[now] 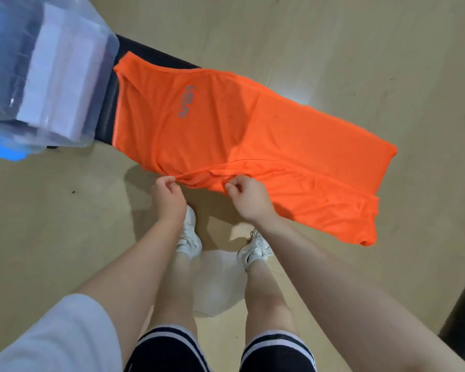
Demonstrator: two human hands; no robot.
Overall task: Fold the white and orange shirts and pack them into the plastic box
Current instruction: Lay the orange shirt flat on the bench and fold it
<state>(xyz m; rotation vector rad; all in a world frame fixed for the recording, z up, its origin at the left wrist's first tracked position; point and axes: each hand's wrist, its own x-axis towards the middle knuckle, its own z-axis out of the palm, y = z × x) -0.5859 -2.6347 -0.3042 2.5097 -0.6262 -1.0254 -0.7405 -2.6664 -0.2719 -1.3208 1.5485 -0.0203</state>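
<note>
I had both hands on the near long edge of the bright orange, thin synthetic shirt [226,135], which lay spread over a narrow black bench [134,49] standing on the pale wooden floor [360,36]. My left hand [167,196] pinched that edge between thumb and curled fingers, and my right hand [249,198] pinched the same edge just beside it, the two grips close together near the collar end. From the hands the shirt ran away forward and out to the right: its long axis stretched from the collar, ahead and left of my left hand, to the hem, which hung well off to the right beyond my right hand. So most of the cloth lay on the far side of my grips, and I judged the coming fold had to carry this near edge forward, away from me, across the body with its grey lettering [187,102]. The right hand was nearer the hem, the left nearer the collar. The clear plastic box [102,36] sat ahead and left of my left hand, just past the collar, with a folded white garment [62,76] already inside it, probably the white shirt. I judged the orange shirt only part folded.
</note>
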